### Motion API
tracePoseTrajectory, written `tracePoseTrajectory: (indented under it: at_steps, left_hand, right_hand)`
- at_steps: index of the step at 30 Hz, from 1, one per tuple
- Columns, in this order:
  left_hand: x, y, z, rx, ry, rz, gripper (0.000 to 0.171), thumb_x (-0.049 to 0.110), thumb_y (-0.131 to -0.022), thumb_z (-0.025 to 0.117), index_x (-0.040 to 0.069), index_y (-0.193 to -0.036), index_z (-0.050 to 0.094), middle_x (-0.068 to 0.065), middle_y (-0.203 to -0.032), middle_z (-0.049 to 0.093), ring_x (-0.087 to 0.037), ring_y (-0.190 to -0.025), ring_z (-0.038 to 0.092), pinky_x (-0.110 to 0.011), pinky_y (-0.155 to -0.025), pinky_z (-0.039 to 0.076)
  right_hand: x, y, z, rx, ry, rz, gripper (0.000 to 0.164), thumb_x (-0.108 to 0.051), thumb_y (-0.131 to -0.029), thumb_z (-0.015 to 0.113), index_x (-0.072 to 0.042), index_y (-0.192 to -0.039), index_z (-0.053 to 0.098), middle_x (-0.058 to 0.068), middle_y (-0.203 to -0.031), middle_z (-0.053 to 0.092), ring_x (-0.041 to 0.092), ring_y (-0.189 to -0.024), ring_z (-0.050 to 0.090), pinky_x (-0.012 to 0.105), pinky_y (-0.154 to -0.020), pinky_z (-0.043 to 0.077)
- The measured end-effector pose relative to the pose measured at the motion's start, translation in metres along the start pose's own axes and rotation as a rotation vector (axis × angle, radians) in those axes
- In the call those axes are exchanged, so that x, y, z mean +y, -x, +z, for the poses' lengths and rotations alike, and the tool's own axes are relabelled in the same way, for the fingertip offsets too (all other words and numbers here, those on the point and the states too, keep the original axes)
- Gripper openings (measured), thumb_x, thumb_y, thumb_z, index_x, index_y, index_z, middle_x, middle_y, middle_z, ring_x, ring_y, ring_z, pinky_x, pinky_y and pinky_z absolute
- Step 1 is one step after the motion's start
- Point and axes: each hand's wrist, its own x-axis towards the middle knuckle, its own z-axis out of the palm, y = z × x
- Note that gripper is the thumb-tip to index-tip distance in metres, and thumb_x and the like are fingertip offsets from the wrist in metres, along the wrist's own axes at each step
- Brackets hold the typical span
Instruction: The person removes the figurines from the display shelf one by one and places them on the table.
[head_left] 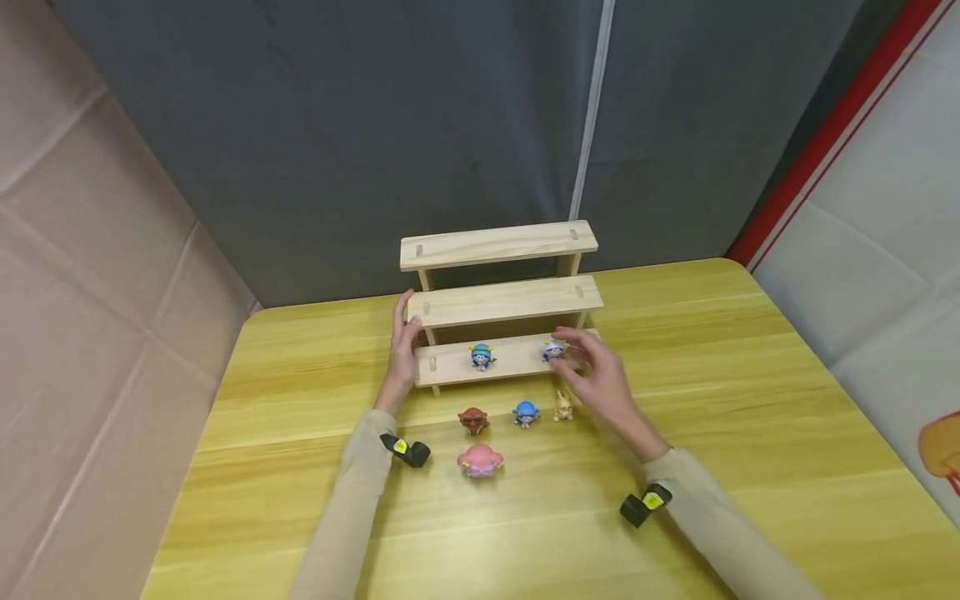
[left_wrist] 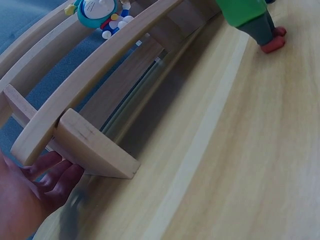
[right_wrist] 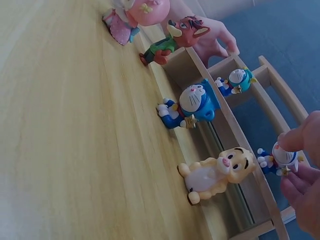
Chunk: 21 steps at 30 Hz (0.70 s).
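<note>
A three-tier wooden stand (head_left: 502, 302) is at the back of the table. My left hand (head_left: 403, 354) grips its left end, fingers bent around the side in the left wrist view. With thumb and fingers, my right hand (head_left: 600, 379) pinches a small cat figurine with a white horned hat (head_left: 553, 351), at the right of the lowest tier. A similar figurine with a teal horned hat (head_left: 482, 357) sits farther left on that tier. Below my right hand, on the table, are a yellow chipmunk figurine (right_wrist: 212, 175) and a blue-hatted cat figurine (right_wrist: 192, 102).
A brown fox figurine (head_left: 473, 420) stands in front of the stand's left half, with a pink-haired figurine (head_left: 480, 461) nearer to me. A dark grey curtain (head_left: 337, 167) hangs behind the table (head_left: 285, 433). Pale padded panels flank both sides.
</note>
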Motion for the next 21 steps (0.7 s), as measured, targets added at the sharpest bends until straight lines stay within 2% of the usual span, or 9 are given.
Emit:
tracePoseTrajectory:
  at_steps: [5, 10, 15, 21]
  left_hand:
    - [0.000, 0.000, 0.000, -0.005, -0.001, -0.003, 0.060, 0.021, -0.105, 0.033, 0.008, -0.161, 0.016, -0.006, -0.171, 0.002, -0.031, -0.152, 0.014, -0.056, -0.120, 0.013]
    - [0.000, 0.001, 0.000, -0.007, -0.002, 0.007, 0.059, 0.021, -0.105, 0.032, 0.010, -0.161, 0.018, -0.006, -0.171, 0.002, -0.029, -0.155, 0.009, -0.057, -0.121, 0.013]
    - [0.000, 0.001, 0.000, -0.009, -0.001, 0.012, 0.059, 0.021, -0.105, 0.033, 0.008, -0.161, 0.018, -0.006, -0.171, 0.003, -0.029, -0.155, 0.008, -0.057, -0.120, 0.014]
    - [0.000, 0.000, -0.002, -0.012, 0.002, 0.001, 0.059, 0.020, -0.105, 0.032, 0.009, -0.161, 0.017, -0.007, -0.171, 0.002, -0.030, -0.154, 0.009, -0.057, -0.119, 0.014]
  right_hand:
    - [0.001, -0.002, 0.001, -0.024, -0.020, 0.073, 0.039, 0.008, -0.087, 0.072, 0.001, -0.124, 0.064, 0.019, -0.125, 0.067, 0.035, -0.106, 0.070, 0.023, -0.091, 0.055]
    - [0.005, -0.002, 0.004, -0.015, -0.028, 0.094, 0.035, 0.007, -0.088, 0.072, 0.001, -0.122, 0.065, 0.019, -0.122, 0.069, 0.034, -0.102, 0.070, 0.014, -0.088, 0.053]
    - [0.002, -0.002, 0.006, 0.003, -0.027, 0.098, 0.034, 0.009, -0.088, 0.071, 0.006, -0.121, 0.064, 0.024, -0.119, 0.069, 0.039, -0.098, 0.070, 0.016, -0.085, 0.055]
    - [-0.030, -0.003, 0.002, -0.010, -0.019, 0.105, 0.033, 0.013, -0.087, 0.069, 0.012, -0.119, 0.062, 0.029, -0.116, 0.068, 0.042, -0.096, 0.070, 0.023, -0.085, 0.058]
